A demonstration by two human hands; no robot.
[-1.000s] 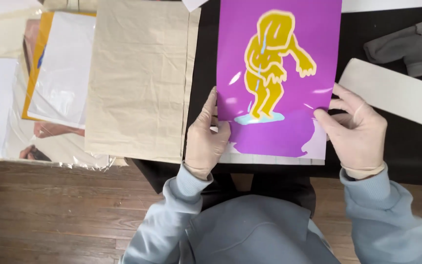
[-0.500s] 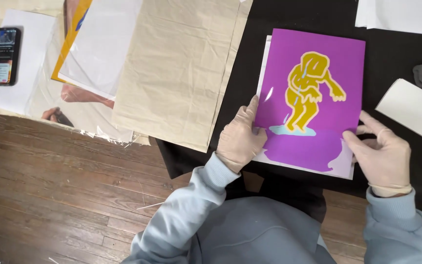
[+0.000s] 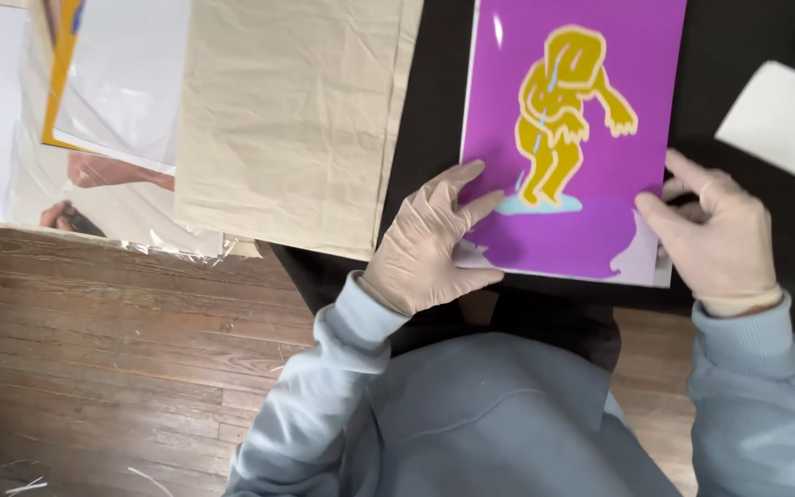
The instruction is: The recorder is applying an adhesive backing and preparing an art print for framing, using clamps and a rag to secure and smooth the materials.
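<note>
print: glossy purple rectangular print w/ a yellow crouching figure (image 3: 570, 138), lying flat on the black tabletop (image 3: 434, 120), right of centre
print axis: long axis runs near-to-far, tilted slightly so the far end leans right; figure's head points far, its feet & the pale blue patch under them point near, twd the person
print edges: a thin white sheet edge shows along its left side & near-right corner, so it sits on other paper; how many sheets, can't tell
left hand: gloved left hand (image 3: 427, 244) at the near-left corner of the print, fingers spread & laid flat, fingertips touching the purple surface, thumb along the near edge; not pinching, just pressing on top
right hand: gloved right hand (image 3: 715, 230) at the near-right corner, thumb & fingers curled in at the print's right edge, touching it; whether they're clamped on the edge or only resting against it, can't tell
sleeves: light blue-grey sweatshirt on both arms, body fills near centre
left of print: creased tan kraft paper sheet (image 3: 292, 120), overlapping the tabletop's left side, just beside the print but apart
far left: clear plastic sleeve w/ white & orange paper inside (image 3: 112, 83), partly under the kraft sheet
right: white card strip (image 3: 784, 124), angled, apart from the print
floor: brown wood plank floor (image 3: 112, 359), near left
</note>
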